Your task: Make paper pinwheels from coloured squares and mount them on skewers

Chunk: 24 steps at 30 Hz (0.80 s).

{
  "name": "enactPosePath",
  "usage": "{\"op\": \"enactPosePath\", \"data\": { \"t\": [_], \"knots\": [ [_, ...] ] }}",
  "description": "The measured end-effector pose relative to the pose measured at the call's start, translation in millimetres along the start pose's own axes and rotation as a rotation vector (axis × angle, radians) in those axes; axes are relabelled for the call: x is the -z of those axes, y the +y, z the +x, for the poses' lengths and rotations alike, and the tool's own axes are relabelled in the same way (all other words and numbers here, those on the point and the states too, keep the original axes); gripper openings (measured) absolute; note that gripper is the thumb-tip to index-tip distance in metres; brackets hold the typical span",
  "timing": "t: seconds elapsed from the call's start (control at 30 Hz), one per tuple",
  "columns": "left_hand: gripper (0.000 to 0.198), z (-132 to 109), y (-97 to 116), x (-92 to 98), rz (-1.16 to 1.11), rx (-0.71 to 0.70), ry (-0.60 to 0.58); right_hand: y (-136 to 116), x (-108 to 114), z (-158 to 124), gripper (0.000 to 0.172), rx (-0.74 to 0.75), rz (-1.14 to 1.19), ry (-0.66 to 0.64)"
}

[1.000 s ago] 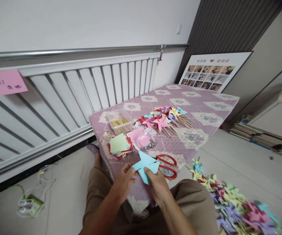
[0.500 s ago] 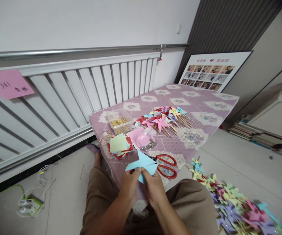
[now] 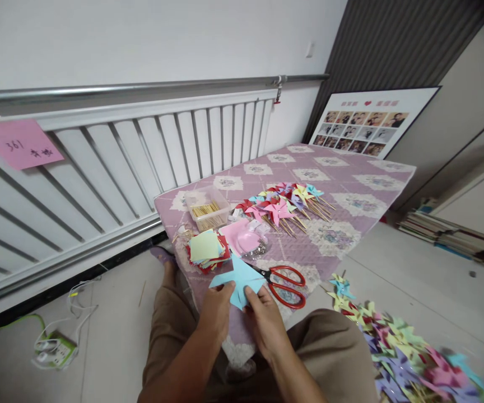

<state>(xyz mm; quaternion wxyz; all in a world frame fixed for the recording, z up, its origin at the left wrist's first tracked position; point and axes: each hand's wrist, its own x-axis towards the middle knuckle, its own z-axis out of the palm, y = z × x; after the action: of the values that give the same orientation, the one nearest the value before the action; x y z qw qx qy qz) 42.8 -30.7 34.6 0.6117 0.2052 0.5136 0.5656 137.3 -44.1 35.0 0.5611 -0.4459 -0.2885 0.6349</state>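
Note:
A light blue paper piece [image 3: 237, 278], cut and partly folded, is held over the near edge of the low table [image 3: 351, 193]. My left hand [image 3: 217, 309] pinches its left side and my right hand [image 3: 265, 319] pinches its lower right corner, fingers closed on the paper. Red-handled scissors [image 3: 286, 282] lie on the cloth just right of my right hand. A stack of coloured paper squares [image 3: 205, 249] lies just beyond my left hand, with pink sheets [image 3: 240, 235] beside it.
A clear box of wooden sticks [image 3: 207, 208] and a row of finished paper pinwheels [image 3: 282, 204] lie farther back on the table. More pinwheels [image 3: 397, 350] are heaped on the floor at right. A radiator [image 3: 120, 151] lines the left wall; a power strip [image 3: 57, 350] lies on the floor.
Both hands have drawn closer together on the blue paper, and the paper has turned and shifted a little left and away over the table edge.

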Motion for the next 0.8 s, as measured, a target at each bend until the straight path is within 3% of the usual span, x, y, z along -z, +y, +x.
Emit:
{"op": "enactPosePath", "data": {
  "t": [0.17,0.33,0.43,0.57,0.8],
  "knots": [
    [0.026,7.7,22.5,4.4,-0.214,0.009,-0.037,-0.7,18.3,4.7,0.027,0.265,-0.252,0.065],
    [0.023,8.0,30.4,7.4,-0.243,0.03,-0.04,-2.5,25.5,1.8,0.03,0.497,-0.596,-0.134],
    [0.023,3.1,32.9,5.1,-0.248,0.044,-0.068,-1.4,23.9,0.8,0.03,0.578,-0.733,-0.221],
    [0.026,-2.7,35.4,3.0,-0.236,0.076,-0.117,0.4,22.6,3.2,0.032,0.661,-0.812,-0.231],
    [0.029,-2.3,28.6,7.6,-0.231,0.066,-0.179,-9.6,21.9,3.0,0.023,0.69,-0.825,-0.267]
  ]
}}
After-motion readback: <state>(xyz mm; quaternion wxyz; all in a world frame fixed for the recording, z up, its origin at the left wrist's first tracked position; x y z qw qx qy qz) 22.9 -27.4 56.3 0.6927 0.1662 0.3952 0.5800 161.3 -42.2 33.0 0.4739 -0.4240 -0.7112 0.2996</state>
